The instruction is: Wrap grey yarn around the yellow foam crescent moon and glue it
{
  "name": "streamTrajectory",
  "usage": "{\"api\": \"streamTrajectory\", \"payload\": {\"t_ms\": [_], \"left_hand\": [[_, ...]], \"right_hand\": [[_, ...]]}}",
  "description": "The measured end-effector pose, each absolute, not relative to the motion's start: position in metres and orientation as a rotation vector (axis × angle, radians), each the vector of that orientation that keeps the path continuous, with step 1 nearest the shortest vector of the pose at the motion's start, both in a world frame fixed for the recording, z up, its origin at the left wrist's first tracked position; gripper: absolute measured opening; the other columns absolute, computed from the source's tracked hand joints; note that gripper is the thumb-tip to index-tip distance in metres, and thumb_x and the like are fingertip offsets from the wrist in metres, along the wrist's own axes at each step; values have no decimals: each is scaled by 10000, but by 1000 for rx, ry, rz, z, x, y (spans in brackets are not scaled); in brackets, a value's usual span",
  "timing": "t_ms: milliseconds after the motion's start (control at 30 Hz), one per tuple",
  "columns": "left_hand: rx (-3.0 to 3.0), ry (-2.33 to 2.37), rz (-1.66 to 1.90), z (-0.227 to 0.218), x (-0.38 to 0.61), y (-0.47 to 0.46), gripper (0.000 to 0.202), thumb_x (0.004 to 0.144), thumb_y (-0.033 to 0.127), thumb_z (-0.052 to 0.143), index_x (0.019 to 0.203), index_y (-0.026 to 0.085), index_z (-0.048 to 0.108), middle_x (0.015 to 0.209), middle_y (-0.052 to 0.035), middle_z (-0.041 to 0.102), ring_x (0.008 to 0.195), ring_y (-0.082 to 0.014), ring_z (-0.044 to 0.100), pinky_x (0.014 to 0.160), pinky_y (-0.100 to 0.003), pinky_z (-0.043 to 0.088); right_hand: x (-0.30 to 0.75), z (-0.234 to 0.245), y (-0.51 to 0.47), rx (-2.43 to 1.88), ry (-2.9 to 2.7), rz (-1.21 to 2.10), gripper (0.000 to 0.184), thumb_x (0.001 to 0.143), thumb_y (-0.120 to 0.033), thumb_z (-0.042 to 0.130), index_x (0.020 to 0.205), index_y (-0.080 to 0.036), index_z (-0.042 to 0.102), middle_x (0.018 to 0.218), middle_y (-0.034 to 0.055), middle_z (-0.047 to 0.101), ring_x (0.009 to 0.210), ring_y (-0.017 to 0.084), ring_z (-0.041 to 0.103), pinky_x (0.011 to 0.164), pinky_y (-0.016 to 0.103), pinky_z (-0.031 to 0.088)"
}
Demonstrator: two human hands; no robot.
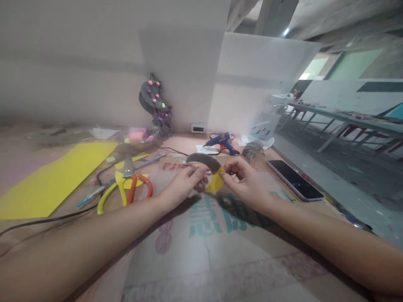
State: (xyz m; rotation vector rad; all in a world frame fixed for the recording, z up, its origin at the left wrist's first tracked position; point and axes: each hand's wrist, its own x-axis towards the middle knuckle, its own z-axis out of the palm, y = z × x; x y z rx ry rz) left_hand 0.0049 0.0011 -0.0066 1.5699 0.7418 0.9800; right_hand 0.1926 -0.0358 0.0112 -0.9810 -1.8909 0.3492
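Gray-and-yellow craft piece (pixel 203 159) getting pinched from both sides

So we're working right around the middle of the frame. Our left hand (pixel 189 178) is gripping the piece's left end, though some of those fingers are hiding, and our right hand (pixel 244 182) is pinching the yellow part (pixel 214 183) between thumb and finger. Scissors (pixel 128 167) are lying left of center, a big yellow sheet (pixel 66 180) is spreading across the left, a blue glue gun (pixel 224 140) is sitting just above center, and a phone (pixel 294 178) is resting at the right.
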Motion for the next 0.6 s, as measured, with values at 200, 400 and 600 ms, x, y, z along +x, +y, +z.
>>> {"api": "streamTrajectory", "payload": {"t_ms": [200,400,600], "left_hand": [[1645,1113,1013,3,4,-6,400,795,535,575,634,181,483,529,47,462,465,-93,418,451,-233,290],[1760,1238,1018,3,2,-2,402,817,530,541,631,176,499,594,19,509,564,-126,484,520,-260,327],[1788,1220,1086,3,2,-5,370,825,480,566,625,178,486,617,30,477,598,-124,443,560,-270,333]], "right_hand": [[188,9,-38,-1122,-1771,785,172,871,-350,576,812,-209,498,654,-44,531,540,99,496,511,229,399],[199,16,-43,-1133,-1967,336,226,933,-287,488,747,-191,570,642,-16,562,601,116,516,562,240,381],[196,18,-45,-963,-2463,-28,213,949,-228,453,831,-160,616,744,45,631,693,164,527,666,302,386]]}}
